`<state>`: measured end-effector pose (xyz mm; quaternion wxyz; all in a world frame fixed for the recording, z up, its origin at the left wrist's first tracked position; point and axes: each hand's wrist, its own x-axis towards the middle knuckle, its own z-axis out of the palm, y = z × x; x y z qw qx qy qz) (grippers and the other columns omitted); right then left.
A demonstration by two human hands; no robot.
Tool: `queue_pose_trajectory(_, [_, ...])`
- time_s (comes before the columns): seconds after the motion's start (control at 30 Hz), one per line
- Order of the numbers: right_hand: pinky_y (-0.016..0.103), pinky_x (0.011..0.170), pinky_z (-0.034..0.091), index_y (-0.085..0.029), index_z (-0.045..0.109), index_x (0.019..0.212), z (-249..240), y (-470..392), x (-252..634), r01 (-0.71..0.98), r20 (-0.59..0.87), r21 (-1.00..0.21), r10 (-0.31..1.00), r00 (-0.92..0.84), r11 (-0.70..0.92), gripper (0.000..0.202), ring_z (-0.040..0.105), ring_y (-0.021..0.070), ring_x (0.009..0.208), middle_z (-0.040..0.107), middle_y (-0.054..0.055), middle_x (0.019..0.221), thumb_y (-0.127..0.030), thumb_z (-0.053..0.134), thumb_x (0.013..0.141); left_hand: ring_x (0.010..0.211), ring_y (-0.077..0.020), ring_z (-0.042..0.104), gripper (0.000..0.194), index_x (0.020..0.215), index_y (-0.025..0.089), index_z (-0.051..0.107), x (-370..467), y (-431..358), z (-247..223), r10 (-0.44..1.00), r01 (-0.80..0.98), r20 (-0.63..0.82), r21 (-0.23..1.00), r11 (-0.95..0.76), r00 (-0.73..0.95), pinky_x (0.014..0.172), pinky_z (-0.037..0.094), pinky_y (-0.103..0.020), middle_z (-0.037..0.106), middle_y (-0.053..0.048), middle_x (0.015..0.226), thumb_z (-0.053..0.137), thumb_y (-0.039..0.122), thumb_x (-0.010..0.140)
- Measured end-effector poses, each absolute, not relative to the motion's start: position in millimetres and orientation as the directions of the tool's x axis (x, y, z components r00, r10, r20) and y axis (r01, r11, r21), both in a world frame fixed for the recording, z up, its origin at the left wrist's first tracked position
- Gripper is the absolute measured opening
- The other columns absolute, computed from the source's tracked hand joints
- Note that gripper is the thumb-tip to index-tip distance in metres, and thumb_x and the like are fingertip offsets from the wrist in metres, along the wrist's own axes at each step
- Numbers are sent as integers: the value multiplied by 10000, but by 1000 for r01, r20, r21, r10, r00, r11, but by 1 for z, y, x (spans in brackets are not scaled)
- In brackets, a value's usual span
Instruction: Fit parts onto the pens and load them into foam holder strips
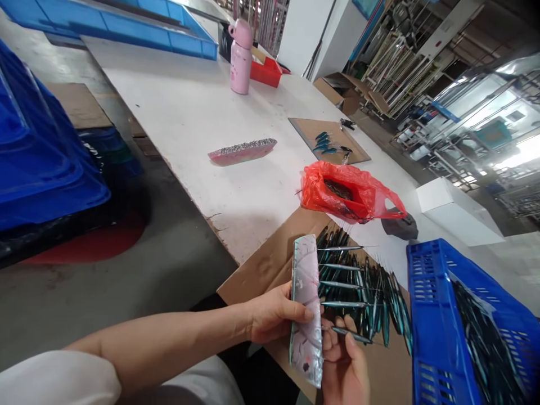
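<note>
My left hand (274,315) grips a long foam block (306,281) wrapped in pinkish, shiny film, the thumb lying across its face. Several slender teal spindle-shaped pieces (343,304) with thin wire ends, looking like fishing floats, stick out sideways from its right edge. Close to the block's lower right edge, my right hand (343,365) pinches another spindle-shaped piece (352,335) between thumb and fingers. Whether its inner end touches the block is hard to tell. Beneath and beyond, a pile of dark teal spindle-shaped pieces (382,304) lies on a cardboard sheet (257,261).
A blue crate (428,315) of similar pieces stands at the right. Farther back on the white table (181,118) are a red plastic bag (371,188), a second foam block (243,153), a board (304,129) with small blue pieces, and a pink bottle (241,64). Blue bins (46,146) stand left.
</note>
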<state>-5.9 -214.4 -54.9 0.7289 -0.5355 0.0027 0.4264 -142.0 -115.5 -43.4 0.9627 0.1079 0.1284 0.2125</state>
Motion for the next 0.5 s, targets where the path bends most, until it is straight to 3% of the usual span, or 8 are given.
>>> queue_pose_trajectory(0.17, [313,732,530,-240,626,946,-56,-214,-9,-547,-400,-837,664,632,17,220,634,150,748,670,0,849,-299,608,734,730,-181,620,335,849,123,572,-142,-117,-45,439,-382,-198,269,884,876,764,462,-344,622,-43,747,726,93,553])
queue_pose_trajectory(0.5, [267,699,527,-258,636,920,-54,-216,-7,-636,-503,-771,636,586,-23,266,631,139,748,672,-16,838,-301,661,659,728,-185,631,345,862,129,575,-143,-116,-45,434,-373,-225,269,888,872,763,477,-356,635,-52,752,732,107,556])
